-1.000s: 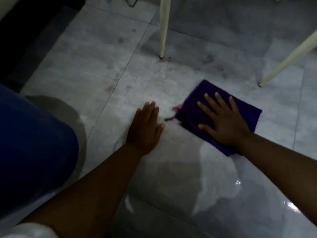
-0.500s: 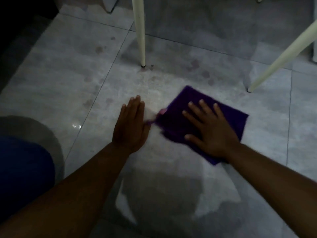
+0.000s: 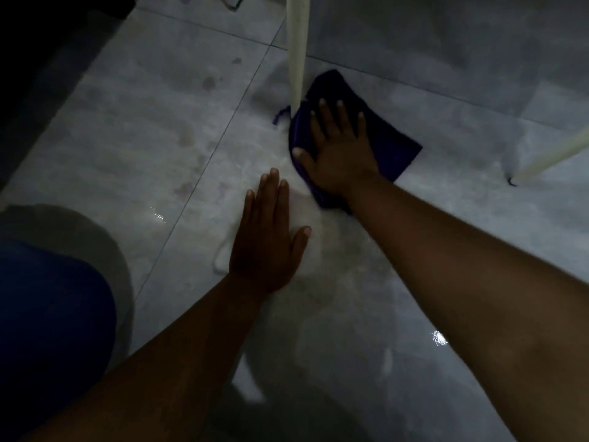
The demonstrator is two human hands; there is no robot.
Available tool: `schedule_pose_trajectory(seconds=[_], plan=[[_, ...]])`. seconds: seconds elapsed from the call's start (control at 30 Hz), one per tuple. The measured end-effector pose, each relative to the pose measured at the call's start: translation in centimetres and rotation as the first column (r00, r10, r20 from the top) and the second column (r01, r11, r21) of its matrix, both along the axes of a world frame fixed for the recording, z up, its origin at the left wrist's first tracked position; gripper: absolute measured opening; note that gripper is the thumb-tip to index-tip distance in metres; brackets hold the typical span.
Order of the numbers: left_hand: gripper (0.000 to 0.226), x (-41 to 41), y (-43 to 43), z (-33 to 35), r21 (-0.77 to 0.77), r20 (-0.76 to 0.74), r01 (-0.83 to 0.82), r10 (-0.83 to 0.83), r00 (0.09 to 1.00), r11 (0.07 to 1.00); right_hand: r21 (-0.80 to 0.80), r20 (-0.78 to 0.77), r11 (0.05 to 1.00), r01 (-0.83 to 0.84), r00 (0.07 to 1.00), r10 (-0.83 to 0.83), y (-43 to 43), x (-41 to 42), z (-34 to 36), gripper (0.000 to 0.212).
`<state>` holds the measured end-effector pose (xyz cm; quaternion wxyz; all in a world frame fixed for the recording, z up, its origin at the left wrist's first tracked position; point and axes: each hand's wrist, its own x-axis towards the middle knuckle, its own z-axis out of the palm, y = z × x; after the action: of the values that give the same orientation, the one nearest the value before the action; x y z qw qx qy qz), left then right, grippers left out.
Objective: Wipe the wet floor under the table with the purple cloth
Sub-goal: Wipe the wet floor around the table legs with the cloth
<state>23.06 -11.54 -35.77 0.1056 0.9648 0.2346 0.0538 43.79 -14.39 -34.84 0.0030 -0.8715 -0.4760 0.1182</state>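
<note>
The purple cloth (image 3: 390, 140) lies flat on the grey tiled floor (image 3: 153, 129), its far left corner touching the foot of a white table leg (image 3: 297, 55). My right hand (image 3: 339, 148) presses on the cloth palm down, fingers spread and pointing away from me. My left hand (image 3: 267, 237) rests flat on the bare wet tile nearer to me, just left of the cloth, holding nothing. Wet patches and glints of water show on the tiles around both hands.
A second white table leg (image 3: 548, 157) slants in at the right edge. My knee in blue cloth (image 3: 47, 314) fills the lower left. A dark area runs along the far left. A tile seam runs diagonally past my left hand.
My right hand has pushed the cloth away from me and leftwards, up against the table leg. My left hand stays planted on the floor.
</note>
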Motion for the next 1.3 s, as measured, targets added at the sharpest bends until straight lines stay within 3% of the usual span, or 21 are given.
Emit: schedule_pose_trajectory(seconds=[0.07, 0.13, 0.23, 0.3, 0.47, 0.67, 0.87, 0.97, 1.07, 1.13, 1.23, 1.3], plan=[[0.077, -0.2, 0.0, 0.3, -0.032, 0.058, -0.038, 0.04, 0.998, 0.999, 0.01, 0.014, 0.999, -0.053, 0.998, 0.053, -1.5, -2.4, 0.1, 0.074], [0.077, -0.3, 0.0, 0.5, -0.096, 0.113, -0.052, 0.063, 0.992, 0.994, 0.045, -0.008, 0.975, -0.218, 0.976, 0.219, -4.5, -4.5, 0.3, 0.069], [0.075, -0.7, 0.1, 0.9, -0.138, 0.163, -0.007, 0.029, 0.986, 0.99, 0.034, -0.021, 0.861, -0.507, 0.861, 0.508, -10.9, -6.7, 0.6, 0.064], [0.076, -0.8, -0.1, 1.2, -0.151, 0.156, -0.002, 0.025, 0.987, 0.989, 0.026, -0.021, 0.83, -0.557, 0.83, 0.557, -15.4, -6.4, 0.6, 0.063], [0.074, -1.4, -0.8, 1.9, -0.139, 0.138, -0.017, 0.037, 0.99, 0.99, -0.035, -0.019, 0.944, -0.328, 0.945, 0.327, -19.7, -3.4, 1.4, 0.071], [0.076, -3.5, -0.2, 2.3, -0.139, 0.117, -0.085, 0.102, 0.988, 0.987, -0.032, -0.005, 0.999, -0.031, 0.999, 0.031, -8.8, -2.9, 1.1, 0.08], [0.077, -6.6, 2.0, 2.6, -0.104, 0.082, -0.21, 0.219, 0.972, 0.972, -0.03, -0.03, 0.996, -0.084, 0.996, 0.083, 3.1, -7.7, 0.3, 0.081], [0.075, -7.3, 2.6, 2.6, -0.137, 0.11, -0.244, 0.26, 0.959, 0.96, -0.013, -0.027, 0.974, -0.226, 0.974, 0.225, 4.3, -10.6, 0.4, 0.076], [0.071, -7.2, 2.7, 2.6, -0.163, 0.19, -0.235, 0.264, 0.945, 0.958, 0.06, -0.055, 0.908, -0.415, 0.907, 0.418, 2.0, -12.6, 0.6, 0.075], [0.069, -6.5, 2.4, 2.7, -0.173, 0.236, -0.196, 0.234, 0.943, 0.965, 0.181, -0.16, 0.877, -0.445, 0.867, 0.472, -0.7, -13.4, 1.2, 0.076], [0.073, -4.6, 1.1, 2.4, -0.302, 0.165, -0.124, 0.18, 0.97, 0.945, 0.426, -0.331, 0.884, -0.192, 0.876, 0.35, -6.5, -13.6, 2.1, 0.059], [0.075, -3.0, 0.1, 1.6, -0.258, 0.027, -0.136, 0.148, 0.989, 0.957, 0.524, -0.23, 0.851, -0.027, 0.958, 0.172, -10.8, -12.2, 1.8, 0.046]])
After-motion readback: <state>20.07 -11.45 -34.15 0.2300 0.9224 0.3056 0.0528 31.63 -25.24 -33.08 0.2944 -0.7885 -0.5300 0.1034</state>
